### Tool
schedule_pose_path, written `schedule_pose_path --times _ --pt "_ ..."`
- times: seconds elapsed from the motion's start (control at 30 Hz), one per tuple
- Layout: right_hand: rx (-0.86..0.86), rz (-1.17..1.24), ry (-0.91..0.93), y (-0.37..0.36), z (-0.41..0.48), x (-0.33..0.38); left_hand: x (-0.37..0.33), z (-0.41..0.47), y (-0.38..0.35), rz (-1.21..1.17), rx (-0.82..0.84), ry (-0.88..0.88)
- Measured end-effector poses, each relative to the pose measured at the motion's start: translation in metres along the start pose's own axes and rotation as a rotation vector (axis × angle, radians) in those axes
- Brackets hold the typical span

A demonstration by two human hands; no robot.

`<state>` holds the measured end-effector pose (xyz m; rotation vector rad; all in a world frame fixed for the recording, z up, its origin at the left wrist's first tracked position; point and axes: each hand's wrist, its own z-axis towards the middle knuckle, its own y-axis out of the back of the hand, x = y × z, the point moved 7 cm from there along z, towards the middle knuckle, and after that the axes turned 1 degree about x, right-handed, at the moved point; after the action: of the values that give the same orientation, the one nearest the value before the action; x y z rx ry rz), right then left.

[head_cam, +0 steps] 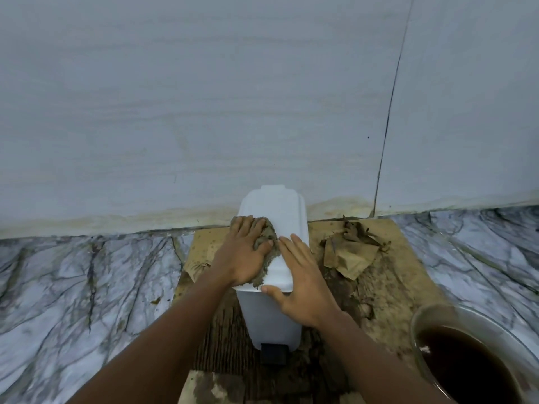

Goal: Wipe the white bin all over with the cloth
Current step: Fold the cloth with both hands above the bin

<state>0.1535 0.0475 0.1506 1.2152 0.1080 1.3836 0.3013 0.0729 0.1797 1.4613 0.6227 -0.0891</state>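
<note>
The left hand [246, 252] lay flat with fingers spread, pressing the grey-brown cloth [267, 232] onto the lid of the white bin [274, 204]. The right hand [303, 279] rested beside it on the lid, fingers straight and thumb at the front edge. The bin stood upright against the wall [204, 97], its black pedal [272, 353] toward the person, on a dirty brown sheet [408, 275] over the marble floor [87, 272]. Crumpled brown paper [350, 255] lay to its right, and a glass bowl [413, 336] of brown water sat at lower right.
</note>
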Motion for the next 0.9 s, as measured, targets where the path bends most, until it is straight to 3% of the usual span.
schedule_pose_path --times 0.17,0.3,0.43,0.57,0.77,0.9 --pt "0.225 0.069 -0.127 0.020 0.001 0.006 -0.011 -0.016 -0.009 0.152 0.035 -0.027" --pt "0.403 -0.076 -0.133 0.045 0.019 0.020 -0.015 -0.021 -0.011 0.222 0.064 -0.078" --pt "0.329 0.000 -0.210 0.077 0.037 0.025 -0.042 -0.030 -0.018 0.231 0.113 -0.129" --pt "0.246 -0.041 -0.350 0.081 0.045 0.017 -0.071 -0.033 -0.003 0.007 0.264 -0.131" --pt "0.178 -0.348 -0.394 0.069 0.053 0.017 -0.048 -0.023 0.045 0.011 0.173 -0.099" --pt "0.203 -0.317 -0.453 0.065 0.060 0.008 -0.040 -0.011 0.046 0.022 0.066 -0.105"
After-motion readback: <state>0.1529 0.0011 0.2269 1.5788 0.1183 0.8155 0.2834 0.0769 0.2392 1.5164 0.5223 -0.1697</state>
